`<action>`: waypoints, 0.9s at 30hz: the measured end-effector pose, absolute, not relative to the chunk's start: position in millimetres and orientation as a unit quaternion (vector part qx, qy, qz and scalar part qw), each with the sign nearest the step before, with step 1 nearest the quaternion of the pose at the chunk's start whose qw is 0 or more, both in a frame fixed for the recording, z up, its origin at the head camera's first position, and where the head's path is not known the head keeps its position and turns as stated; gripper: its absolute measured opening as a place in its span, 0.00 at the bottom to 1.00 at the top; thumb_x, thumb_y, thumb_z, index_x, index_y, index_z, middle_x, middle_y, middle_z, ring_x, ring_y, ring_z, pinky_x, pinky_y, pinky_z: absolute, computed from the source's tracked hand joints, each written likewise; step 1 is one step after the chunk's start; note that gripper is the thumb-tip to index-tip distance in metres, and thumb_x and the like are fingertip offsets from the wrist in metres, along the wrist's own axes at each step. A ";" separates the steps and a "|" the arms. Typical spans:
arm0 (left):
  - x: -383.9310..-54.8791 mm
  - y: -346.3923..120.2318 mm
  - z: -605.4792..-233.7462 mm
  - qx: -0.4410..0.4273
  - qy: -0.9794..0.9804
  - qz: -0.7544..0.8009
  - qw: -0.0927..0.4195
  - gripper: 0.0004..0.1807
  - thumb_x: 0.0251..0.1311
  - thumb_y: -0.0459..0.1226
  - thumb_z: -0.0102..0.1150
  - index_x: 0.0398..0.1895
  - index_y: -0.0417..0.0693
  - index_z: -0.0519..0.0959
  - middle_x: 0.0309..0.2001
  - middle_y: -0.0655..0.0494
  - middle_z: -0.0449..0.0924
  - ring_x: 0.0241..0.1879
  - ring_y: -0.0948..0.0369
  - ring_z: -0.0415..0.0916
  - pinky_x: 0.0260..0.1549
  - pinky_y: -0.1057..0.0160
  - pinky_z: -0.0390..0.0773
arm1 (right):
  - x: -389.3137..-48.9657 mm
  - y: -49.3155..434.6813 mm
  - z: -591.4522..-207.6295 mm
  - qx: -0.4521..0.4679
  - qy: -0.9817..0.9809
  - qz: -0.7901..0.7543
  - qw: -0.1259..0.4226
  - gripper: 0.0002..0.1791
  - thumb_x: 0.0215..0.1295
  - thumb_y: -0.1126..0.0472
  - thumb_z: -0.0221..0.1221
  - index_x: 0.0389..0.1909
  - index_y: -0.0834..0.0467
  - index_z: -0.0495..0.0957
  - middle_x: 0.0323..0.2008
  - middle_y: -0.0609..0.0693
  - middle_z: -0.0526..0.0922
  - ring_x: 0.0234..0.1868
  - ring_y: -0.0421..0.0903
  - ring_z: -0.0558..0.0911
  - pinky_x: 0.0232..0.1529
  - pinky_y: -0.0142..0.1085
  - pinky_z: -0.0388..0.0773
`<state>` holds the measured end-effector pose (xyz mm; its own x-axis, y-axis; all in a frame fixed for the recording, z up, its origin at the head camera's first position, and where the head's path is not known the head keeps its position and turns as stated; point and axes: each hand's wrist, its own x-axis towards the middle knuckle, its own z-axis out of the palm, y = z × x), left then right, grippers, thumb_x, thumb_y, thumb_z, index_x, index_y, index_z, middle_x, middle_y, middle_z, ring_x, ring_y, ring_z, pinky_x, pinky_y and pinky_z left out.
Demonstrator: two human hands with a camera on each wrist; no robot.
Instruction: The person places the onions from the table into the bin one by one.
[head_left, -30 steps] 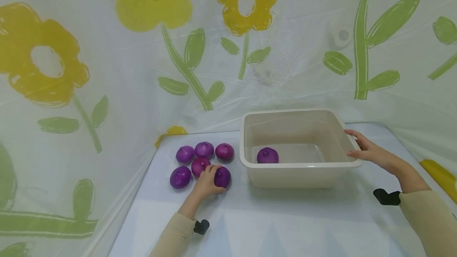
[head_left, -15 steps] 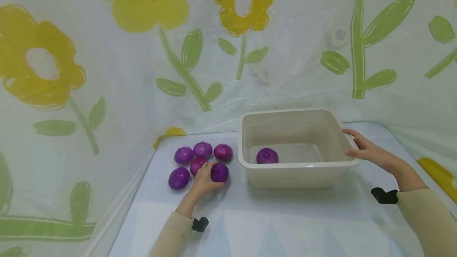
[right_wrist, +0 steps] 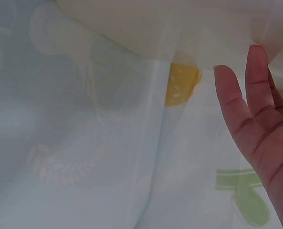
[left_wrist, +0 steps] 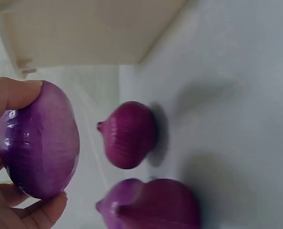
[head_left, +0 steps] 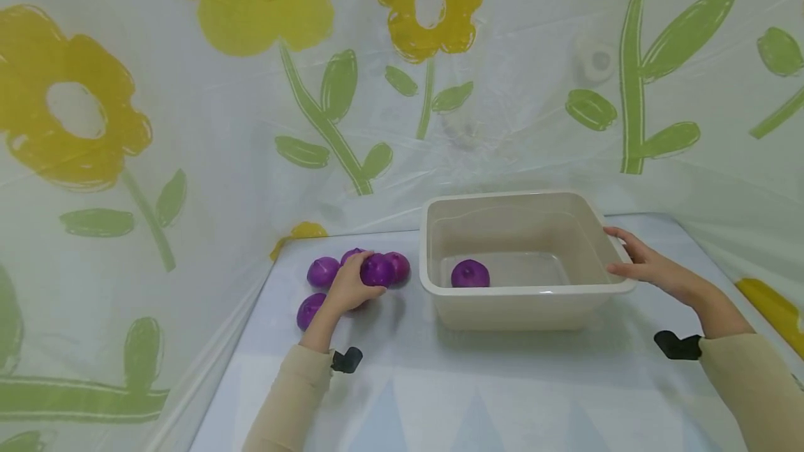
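My left hand (head_left: 347,290) grips a purple onion (head_left: 377,270), lifted above the table. In the left wrist view the onion (left_wrist: 43,140) is held between the thumb and the fingertips, its pointed tip toward the palm. Other onions sit behind and beneath that hand, among them a magenta one (left_wrist: 129,135) and a violet one (head_left: 323,273); the hand partly hides the group. A beige plastic bin (head_left: 534,310) stands to the right with one onion (head_left: 470,273) inside. My right hand (head_left: 653,270) rests at the bin's right rim, its fingers fairly straight in the right wrist view.
The table (head_left: 477,389) has a pale cover with light blue triangles. A flower-printed plastic sheet (head_left: 515,124) hangs behind it and along the left side. The bin's left wall stands close to the onions.
My left hand has raised the nearest right onion off the table and moved it up and slightly left, over the other onions. The right hand and the bin stay in place.
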<state>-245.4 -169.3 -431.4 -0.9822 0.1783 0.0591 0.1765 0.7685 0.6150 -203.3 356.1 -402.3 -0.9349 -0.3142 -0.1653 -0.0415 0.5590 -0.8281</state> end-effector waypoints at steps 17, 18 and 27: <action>-273.5 -165.0 -358.8 0.092 0.931 0.350 0.036 0.44 0.47 0.41 0.66 0.68 0.47 0.55 0.66 0.41 0.57 0.63 0.44 0.58 0.58 0.42 0.63 | -201.0 355.0 -400.6 -0.102 0.873 -0.453 0.147 0.41 0.67 0.52 0.47 0.71 0.48 0.31 0.66 0.70 0.46 0.60 0.68 0.53 0.44 0.69 0.58; -275.3 -163.9 -355.2 0.092 0.931 0.352 0.038 0.45 0.47 0.41 0.66 0.68 0.47 0.54 0.66 0.41 0.57 0.63 0.44 0.58 0.58 0.42 0.63 | -201.0 355.1 -400.7 -0.102 0.874 -0.452 0.147 0.41 0.67 0.52 0.47 0.71 0.48 0.32 0.65 0.70 0.47 0.60 0.67 0.54 0.44 0.68 0.58; -289.2 -145.3 -323.2 0.097 0.925 0.365 0.050 0.45 0.47 0.42 0.66 0.69 0.49 0.54 0.66 0.42 0.57 0.63 0.44 0.59 0.58 0.44 0.63 | -202.4 356.5 -402.2 -0.103 0.876 -0.449 0.147 0.41 0.67 0.52 0.47 0.71 0.48 0.32 0.65 0.70 0.49 0.61 0.67 0.55 0.45 0.67 0.59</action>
<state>-289.2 -145.3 -323.2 -0.9762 0.2156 -0.0213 0.1430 0.7149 0.6845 -202.4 356.5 -402.2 -0.9356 -0.3118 -0.1654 -0.0480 0.5766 -0.8156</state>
